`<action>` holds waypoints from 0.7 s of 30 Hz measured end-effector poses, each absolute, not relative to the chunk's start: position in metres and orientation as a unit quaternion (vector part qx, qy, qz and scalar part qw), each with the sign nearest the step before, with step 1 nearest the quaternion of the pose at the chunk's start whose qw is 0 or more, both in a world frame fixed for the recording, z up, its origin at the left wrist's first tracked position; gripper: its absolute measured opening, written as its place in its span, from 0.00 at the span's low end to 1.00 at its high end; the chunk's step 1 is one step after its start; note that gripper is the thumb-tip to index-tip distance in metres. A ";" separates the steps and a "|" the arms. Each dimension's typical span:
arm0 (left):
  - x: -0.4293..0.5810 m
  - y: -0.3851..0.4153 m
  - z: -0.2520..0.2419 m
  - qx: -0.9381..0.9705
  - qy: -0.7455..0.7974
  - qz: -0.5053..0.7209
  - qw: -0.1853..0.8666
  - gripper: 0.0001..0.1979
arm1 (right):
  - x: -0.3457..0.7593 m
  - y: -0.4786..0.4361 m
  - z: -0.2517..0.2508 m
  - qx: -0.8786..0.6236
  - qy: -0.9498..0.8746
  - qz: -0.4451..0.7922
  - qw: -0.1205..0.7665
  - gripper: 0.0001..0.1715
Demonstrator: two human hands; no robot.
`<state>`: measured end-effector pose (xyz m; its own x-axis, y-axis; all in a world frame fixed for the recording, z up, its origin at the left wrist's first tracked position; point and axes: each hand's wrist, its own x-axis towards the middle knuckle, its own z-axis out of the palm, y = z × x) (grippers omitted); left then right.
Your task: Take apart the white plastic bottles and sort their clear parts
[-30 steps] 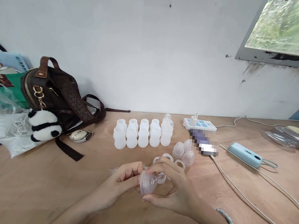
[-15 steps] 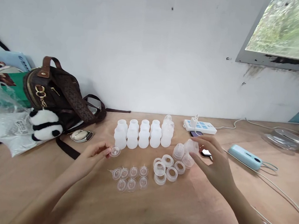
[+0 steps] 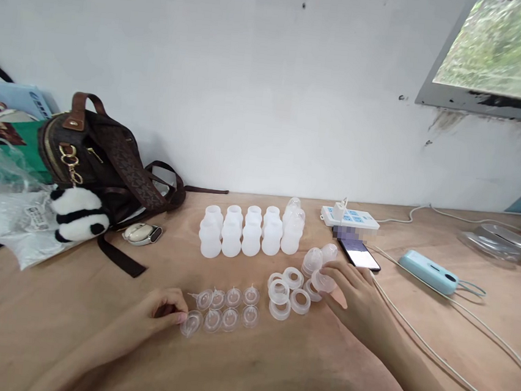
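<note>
My left hand pinches the edge of a clear silicone bottle nipple, low over the table at the left end of two rows of similar nipples. My right hand has its fingers and thumb around a clear dome cap. Two more dome caps stand just behind it. Several white collar rings lie between the nipples and my right hand, some overlapping. Behind them, white baby bottles stand in two rows, the rightmost ones topped with clear domes.
A phone and a power strip lie behind my right hand. Farther right are a light blue device, a white cable and clear plastic packaging. At left sit a brown backpack, a panda plush and a computer mouse.
My left hand has brought the nipple down and nearer to me, to the end of the front row. My right hand has moved down from the rear caps to the front one, uncovering the phone.
</note>
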<state>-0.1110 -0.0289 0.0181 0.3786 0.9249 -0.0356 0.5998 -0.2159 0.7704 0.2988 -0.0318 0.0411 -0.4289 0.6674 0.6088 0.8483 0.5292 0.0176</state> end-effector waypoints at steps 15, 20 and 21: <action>-0.080 -0.031 0.033 0.744 0.540 0.287 0.270 0.13 | 0.283 -0.026 0.039 -0.446 -0.857 -0.134 0.221 0.06; -0.085 -0.031 0.037 0.770 0.552 0.254 0.196 0.12 | 0.282 -0.025 0.035 -0.444 -0.862 -0.131 0.207 0.06; -0.087 -0.031 0.035 0.771 0.554 0.249 0.193 0.12 | 0.282 -0.024 0.034 -0.443 -0.863 -0.129 0.207 0.06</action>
<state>-0.0874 -0.0306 0.0352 0.2622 0.9499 0.1702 0.7578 -0.3118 0.5732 0.2823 -0.0239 0.0336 -0.5229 0.7105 0.4709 0.8172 0.5750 0.0399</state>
